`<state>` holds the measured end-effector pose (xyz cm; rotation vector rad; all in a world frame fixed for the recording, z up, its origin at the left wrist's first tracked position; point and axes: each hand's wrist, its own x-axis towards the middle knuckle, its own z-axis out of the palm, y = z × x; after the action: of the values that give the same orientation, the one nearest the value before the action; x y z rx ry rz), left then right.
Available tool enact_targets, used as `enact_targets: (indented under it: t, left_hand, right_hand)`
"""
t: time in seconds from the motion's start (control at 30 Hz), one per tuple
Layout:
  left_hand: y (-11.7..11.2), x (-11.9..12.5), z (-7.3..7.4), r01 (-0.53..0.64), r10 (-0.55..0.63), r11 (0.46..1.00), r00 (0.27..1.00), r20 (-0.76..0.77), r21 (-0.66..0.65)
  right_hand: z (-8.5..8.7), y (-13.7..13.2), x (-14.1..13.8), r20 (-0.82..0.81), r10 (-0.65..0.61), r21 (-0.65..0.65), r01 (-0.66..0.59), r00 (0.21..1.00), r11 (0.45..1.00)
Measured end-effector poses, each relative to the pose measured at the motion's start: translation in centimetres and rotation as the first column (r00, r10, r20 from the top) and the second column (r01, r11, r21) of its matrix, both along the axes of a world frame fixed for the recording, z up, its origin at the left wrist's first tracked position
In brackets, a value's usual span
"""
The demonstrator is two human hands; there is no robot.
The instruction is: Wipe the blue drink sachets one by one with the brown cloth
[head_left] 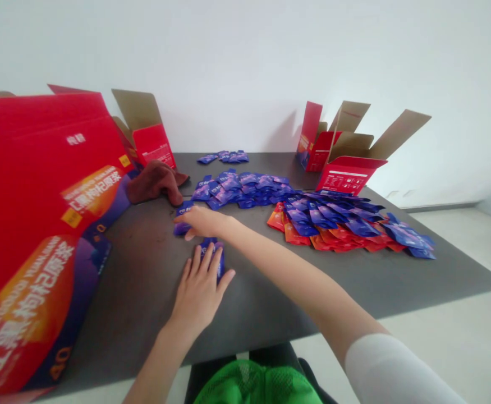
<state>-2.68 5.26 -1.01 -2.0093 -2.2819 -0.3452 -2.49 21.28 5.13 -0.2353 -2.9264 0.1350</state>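
Observation:
My left hand (202, 280) lies flat with fingers apart, pressing on a blue sachet (220, 264) on the grey table. Just beyond it, my right hand (203, 221) reaches across from the right, its fingers closed on another blue sachet (182, 228) close to the table top. Its fingers cover part of that sachet. A spread pile of blue-purple sachets (241, 188) lies behind my hands. To the right, more blue sachets (333, 210) rest on top of a layer of red-orange sachets (333, 238).
A large red box (38, 146) fills the left side, with an open red box (155, 143) behind it. A brown cloth (156, 182) lies near them. Two open red boxes (348, 171) stand at the back right. Several sachets (224, 157) lie toward the wall.

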Motion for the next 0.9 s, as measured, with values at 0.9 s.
enact_targets:
  t: [0.9]
  left_hand:
    - [-1.8,-5.0,-0.8,-0.190,0.199,0.978,0.973,0.117,-0.085]
  right_hand:
    - [-3.5,-9.7,11.7,0.051,0.092,0.326,-0.104,0.994,0.940]
